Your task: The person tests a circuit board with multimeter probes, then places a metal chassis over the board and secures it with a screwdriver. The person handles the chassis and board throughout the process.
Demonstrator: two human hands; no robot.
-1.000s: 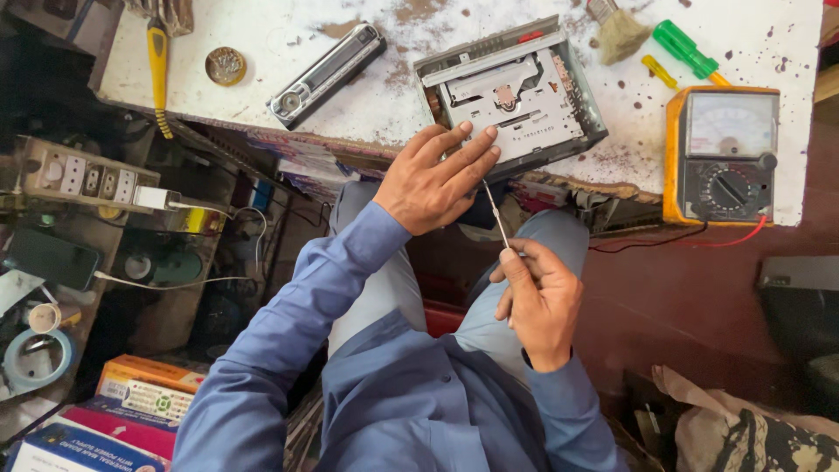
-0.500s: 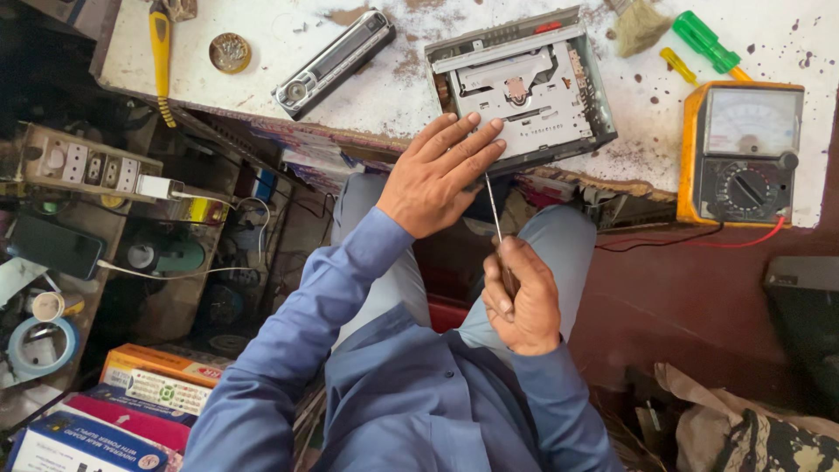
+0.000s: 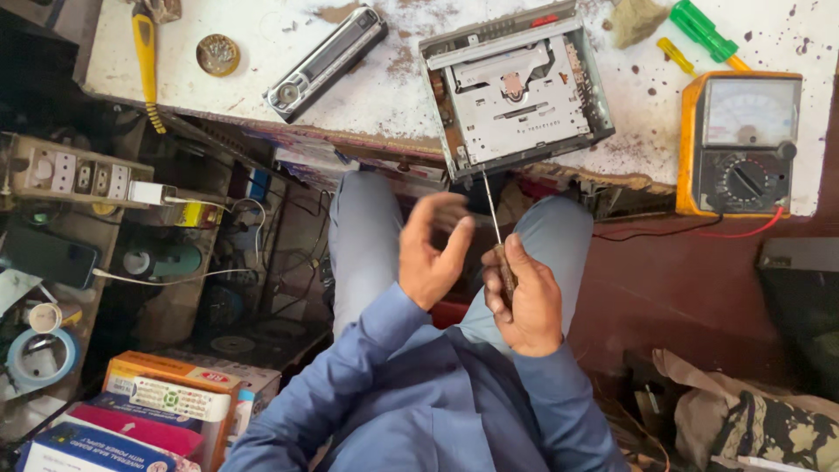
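My right hand (image 3: 523,295) grips a thin screwdriver (image 3: 492,210) by its dark handle, the shaft pointing up toward the front edge of an opened metal car stereo chassis (image 3: 514,92) on the white worktable (image 3: 262,52). My left hand (image 3: 433,249) hovers over my lap beside the screwdriver handle, fingers spread and blurred, holding nothing. Both arms wear blue sleeves.
A detached stereo faceplate (image 3: 325,63) lies left of the chassis. An orange analog multimeter (image 3: 741,144) with red and black leads sits at the right, near green (image 3: 702,31) and yellow screwdrivers. A power strip (image 3: 74,175), tape roll (image 3: 39,357) and boxes (image 3: 166,402) crowd the left.
My left hand has come off the stereo chassis and dropped back toward my lap next to the right hand. The right hand still holds the screwdriver, raised slightly.
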